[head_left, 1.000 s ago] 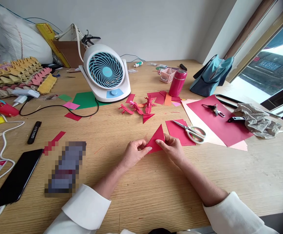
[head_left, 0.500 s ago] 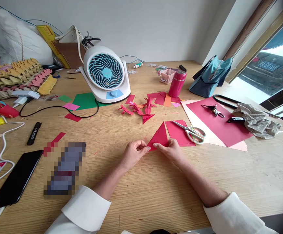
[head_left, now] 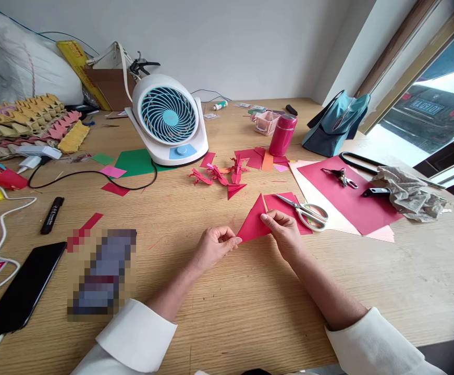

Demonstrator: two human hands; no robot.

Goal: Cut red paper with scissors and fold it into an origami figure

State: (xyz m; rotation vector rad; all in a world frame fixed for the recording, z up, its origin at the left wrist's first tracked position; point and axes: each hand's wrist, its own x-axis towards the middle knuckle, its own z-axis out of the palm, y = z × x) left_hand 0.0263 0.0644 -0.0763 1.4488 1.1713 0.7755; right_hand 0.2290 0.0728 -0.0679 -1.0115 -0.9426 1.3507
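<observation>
A red sheet of paper [head_left: 253,223], folded into a triangle, is held between my two hands just above the wooden table. My left hand [head_left: 218,247] pinches its lower left corner between thumb and fingers. On the right edge, partway up, my right hand [head_left: 285,232] grips it with the thumb on top. Right behind that hand lie red paper squares [head_left: 281,205], with white-handled scissors [head_left: 308,212] resting across them. Several folded red paper figures [head_left: 221,174] stand beyond the triangle, beside a small folded red piece [head_left: 235,190].
A white fan [head_left: 170,120] stands at the back, with green paper [head_left: 135,162] by its base. To the right are a pink flask [head_left: 283,135], a teal bag [head_left: 336,125] and large red paper [head_left: 352,198] bearing keys [head_left: 340,177]. A black phone [head_left: 23,289] and marker [head_left: 52,215] lie left.
My right hand has slid up the triangle's right edge from the bottom corner. My left hand keeps its pinch on the lower left corner. The view has shifted slightly.
</observation>
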